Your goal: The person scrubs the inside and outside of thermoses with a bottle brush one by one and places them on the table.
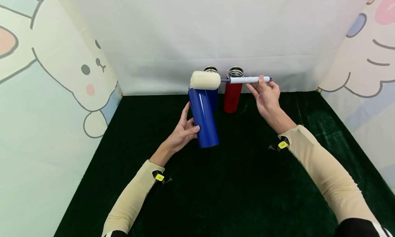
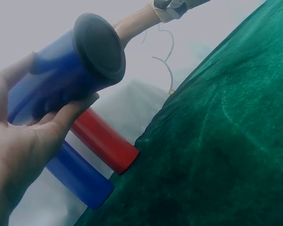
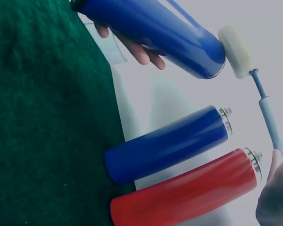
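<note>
2 cream fabric sleeves have black straps with yellow rectangular tags at their cuffs and white-striped black cloth at their upper ends.

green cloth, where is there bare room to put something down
The green cloth is bare between the left sleeve and the right sleeve, between the left hand and the left wall, and between the right sleeve and the right wall. The back middle is crowded: a standing blue bottle and red bottle, with the held blue bottle and sponge brush in front.
</note>
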`<state>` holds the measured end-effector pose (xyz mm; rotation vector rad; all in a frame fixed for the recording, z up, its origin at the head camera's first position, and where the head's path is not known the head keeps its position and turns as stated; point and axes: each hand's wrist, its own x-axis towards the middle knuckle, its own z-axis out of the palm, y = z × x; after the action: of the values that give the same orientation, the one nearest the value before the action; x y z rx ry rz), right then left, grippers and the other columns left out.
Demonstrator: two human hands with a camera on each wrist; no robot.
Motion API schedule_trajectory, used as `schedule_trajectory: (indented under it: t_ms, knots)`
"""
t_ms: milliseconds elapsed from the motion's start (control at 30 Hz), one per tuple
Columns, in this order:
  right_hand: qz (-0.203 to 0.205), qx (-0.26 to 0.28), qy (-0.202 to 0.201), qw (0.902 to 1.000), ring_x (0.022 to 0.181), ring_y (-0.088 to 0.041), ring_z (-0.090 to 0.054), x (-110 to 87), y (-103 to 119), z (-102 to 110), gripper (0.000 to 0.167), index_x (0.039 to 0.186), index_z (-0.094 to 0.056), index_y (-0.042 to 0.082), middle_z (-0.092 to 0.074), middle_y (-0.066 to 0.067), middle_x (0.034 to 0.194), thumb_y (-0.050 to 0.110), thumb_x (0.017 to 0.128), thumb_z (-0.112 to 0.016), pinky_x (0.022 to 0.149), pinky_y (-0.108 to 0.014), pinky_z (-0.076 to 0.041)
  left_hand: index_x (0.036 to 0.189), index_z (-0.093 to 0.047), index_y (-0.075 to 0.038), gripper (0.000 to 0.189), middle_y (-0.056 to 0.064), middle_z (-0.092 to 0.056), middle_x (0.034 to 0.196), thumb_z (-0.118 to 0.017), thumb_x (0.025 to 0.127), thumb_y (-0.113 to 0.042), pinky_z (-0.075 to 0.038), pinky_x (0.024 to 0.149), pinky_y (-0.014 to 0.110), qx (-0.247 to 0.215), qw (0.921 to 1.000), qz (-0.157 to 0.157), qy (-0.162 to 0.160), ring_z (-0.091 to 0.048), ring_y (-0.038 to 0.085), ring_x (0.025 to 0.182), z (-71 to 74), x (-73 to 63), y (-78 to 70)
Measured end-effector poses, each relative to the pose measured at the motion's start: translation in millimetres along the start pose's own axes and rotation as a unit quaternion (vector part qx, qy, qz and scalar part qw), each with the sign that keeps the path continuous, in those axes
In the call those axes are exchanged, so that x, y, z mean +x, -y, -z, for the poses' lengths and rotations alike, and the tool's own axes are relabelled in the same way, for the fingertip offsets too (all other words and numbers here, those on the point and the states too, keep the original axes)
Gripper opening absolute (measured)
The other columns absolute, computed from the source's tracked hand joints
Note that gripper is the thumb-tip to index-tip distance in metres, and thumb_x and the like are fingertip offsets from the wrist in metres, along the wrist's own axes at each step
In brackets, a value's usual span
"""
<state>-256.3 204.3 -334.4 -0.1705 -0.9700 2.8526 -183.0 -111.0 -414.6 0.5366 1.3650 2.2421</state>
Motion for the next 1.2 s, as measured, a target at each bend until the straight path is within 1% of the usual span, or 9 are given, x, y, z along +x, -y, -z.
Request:
schedule_trajectory:
  t_ms: [133,267,333,400,567,733,800,900,1200]
  knots:
    - [-0.004,-0.003,-0.002,1.0000,0.144,-0.033,-0.046,-0.9,0,5,0.018,0.106,-0.046,0.004,-0.058,-0.010,0.111,0.007,0.097,-0.062,0.084,-0.039,-0.061,0.158,0.005,-0.052,0.092,0.020,-0.022,0.167,-0.054,0.104,-0.007,-0.056,0.099,0.044,-0.005,1.0000,0.000,0.001,-0.048,0.036,0.138,0.0,-1.2,0.1]
    - [-0.009,-0.021,0.014,0.9996,0.122,-0.027,-0.067,-2.9,0,10,0.020,0.110,-0.045,0.005,-0.058,-0.011,0.112,0.008,0.098,-0.062,0.084,-0.039,-0.062,0.157,0.006,-0.053,0.083,0.021,-0.019,0.167,-0.044,0.108,-0.009,-0.058,0.097,0.044,-0.016,0.9999,-0.003,-0.006,-0.049,0.035,0.136,0.5,-1.6,-1.1]
    - [-0.014,-0.034,0.026,0.9990,0.108,-0.024,-0.073,-4.9,0,13,0.021,0.110,-0.045,0.005,-0.059,-0.011,0.111,0.008,0.098,-0.062,0.083,-0.039,-0.062,0.157,0.006,-0.053,0.079,0.020,-0.018,0.167,-0.042,0.109,-0.012,-0.058,0.096,0.045,-0.023,0.9997,-0.005,-0.012,-0.048,0.036,0.137,1.4,-1.9,-2.2]
    - [-0.023,-0.039,0.037,0.9983,0.103,-0.023,-0.074,-7.5,1,17,0.020,0.108,-0.045,0.004,-0.060,-0.010,0.109,0.008,0.098,-0.062,0.084,-0.039,-0.062,0.157,0.007,-0.052,0.077,0.019,-0.017,0.167,-0.041,0.110,-0.014,-0.058,0.096,0.044,-0.025,0.9995,-0.007,-0.016,-0.046,0.038,0.138,2.9,-2.6,-3.3]
    - [-0.051,-0.044,0.067,0.9955,0.100,-0.024,-0.076,-15.6,2,28,0.015,0.104,-0.049,0.002,-0.061,-0.010,0.103,0.006,0.098,-0.062,0.085,-0.041,-0.062,0.158,0.012,-0.049,0.081,0.017,-0.016,0.168,-0.043,0.110,-0.016,-0.057,0.097,0.044,-0.033,0.9990,-0.008,-0.028,-0.042,0.040,0.143,7.5,-4.6,-5.5]
    - [-0.075,-0.073,0.093,0.9901,0.100,-0.024,-0.076,-24.5,5,39,0.012,0.103,-0.053,0.001,-0.063,-0.011,0.104,0.007,0.099,-0.062,0.087,-0.039,-0.062,0.157,0.018,-0.046,0.082,0.019,-0.015,0.167,-0.041,0.110,-0.013,-0.056,0.099,0.046,-0.059,0.9976,-0.016,-0.034,-0.052,0.031,0.136,9.1,-4.1,-9.5]
    - [-0.085,-0.080,0.096,0.9885,0.099,-0.023,-0.076,-27.3,7,44,0.011,0.104,-0.054,0.001,-0.065,-0.010,0.104,0.006,0.099,-0.062,0.087,-0.039,-0.061,0.157,0.014,-0.047,0.081,0.020,-0.017,0.166,-0.040,0.109,-0.010,-0.057,0.098,0.045,-0.072,0.9961,-0.024,-0.045,-0.056,0.026,0.130,9.1,-4.3,-10.3]
    - [-0.097,-0.089,0.099,0.9864,0.097,-0.022,-0.077,-30.5,10,51,0.006,0.103,-0.057,0.002,-0.071,-0.010,0.101,0.005,0.100,-0.060,0.086,-0.038,-0.062,0.156,0.010,-0.048,0.082,0.019,-0.019,0.164,-0.042,0.107,-0.006,-0.057,0.097,0.045,-0.078,0.9946,-0.034,-0.060,-0.055,0.027,0.130,9.4,-4.2,-10.4]
    - [-0.115,-0.098,0.118,0.9815,0.098,-0.023,-0.077,-30.4,13,59,0.006,0.101,-0.062,0.002,-0.075,-0.010,0.098,0.005,0.102,-0.056,0.084,-0.037,-0.063,0.156,0.010,-0.045,0.102,0.016,-0.024,0.158,-0.065,0.097,-0.009,-0.056,0.098,0.041,-0.073,0.9949,-0.032,-0.061,-0.050,0.028,0.132,5.7,-5.5,-12.3]
